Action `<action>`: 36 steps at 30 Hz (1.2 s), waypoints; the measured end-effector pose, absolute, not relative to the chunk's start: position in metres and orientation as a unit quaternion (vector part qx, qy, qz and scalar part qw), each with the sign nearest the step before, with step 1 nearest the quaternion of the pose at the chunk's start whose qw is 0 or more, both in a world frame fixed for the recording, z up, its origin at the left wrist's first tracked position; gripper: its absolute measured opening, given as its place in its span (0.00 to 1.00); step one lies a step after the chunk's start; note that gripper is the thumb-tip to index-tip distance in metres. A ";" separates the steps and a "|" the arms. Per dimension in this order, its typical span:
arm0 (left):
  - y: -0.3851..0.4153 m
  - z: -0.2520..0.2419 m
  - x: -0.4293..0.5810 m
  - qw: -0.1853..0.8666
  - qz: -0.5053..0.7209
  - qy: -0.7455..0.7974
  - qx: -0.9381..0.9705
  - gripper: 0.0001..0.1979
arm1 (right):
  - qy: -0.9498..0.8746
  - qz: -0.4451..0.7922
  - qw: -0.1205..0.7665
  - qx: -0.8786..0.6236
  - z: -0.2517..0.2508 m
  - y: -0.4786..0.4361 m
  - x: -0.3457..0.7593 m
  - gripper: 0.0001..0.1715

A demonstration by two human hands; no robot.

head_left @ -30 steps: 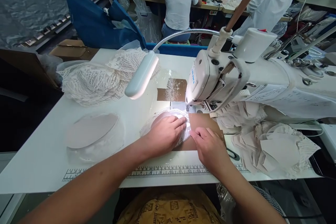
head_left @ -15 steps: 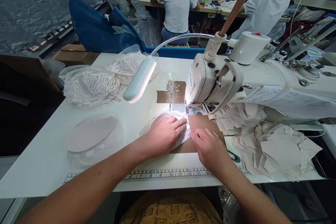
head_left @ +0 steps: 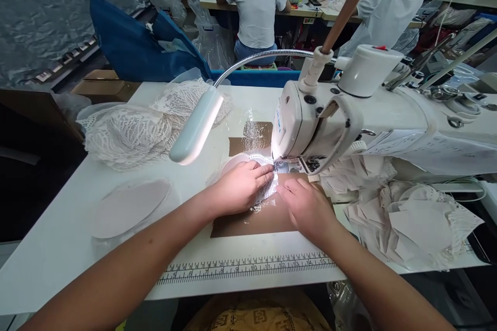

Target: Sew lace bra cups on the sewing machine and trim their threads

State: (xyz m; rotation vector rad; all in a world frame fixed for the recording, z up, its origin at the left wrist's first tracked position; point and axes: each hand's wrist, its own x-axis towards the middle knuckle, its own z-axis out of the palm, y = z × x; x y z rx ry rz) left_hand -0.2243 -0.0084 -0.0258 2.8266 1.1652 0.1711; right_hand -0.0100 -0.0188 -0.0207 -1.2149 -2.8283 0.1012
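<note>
The lace (head_left: 271, 190) lies partly under the flattened, ungripping left hand (head_left: 243, 186), beside the curled right hand (head_left: 310, 209), pinch unclear; forearms (head_left: 155, 238) cross the table's (head_left: 58, 227) near edge.

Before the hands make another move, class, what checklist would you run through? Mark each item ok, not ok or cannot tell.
1. Left hand resting on the lace-edged piece: ok.
2. Right hand pinching that piece: cannot tell.
3. Left fingertips well clear of the stitching area: not ok, very near it.
4. Lamp apart from both hands: ok.
5. Needle down in the fabric: cannot tell, too small.
</note>
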 end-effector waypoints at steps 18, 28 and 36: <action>-0.001 -0.033 -0.230 0.061 0.142 0.341 0.927 0.20 | -0.893 -0.003 0.010 -0.449 -0.023 -0.015 -0.020 0.26; 0.014 -0.037 -0.233 0.066 0.174 0.363 0.913 0.21 | -0.888 0.012 0.028 -0.459 -0.034 -0.012 -0.014 0.29; 0.014 -0.033 -0.232 0.051 0.150 0.377 0.913 0.23 | -0.883 0.052 0.054 -0.464 -0.032 -0.010 -0.013 0.30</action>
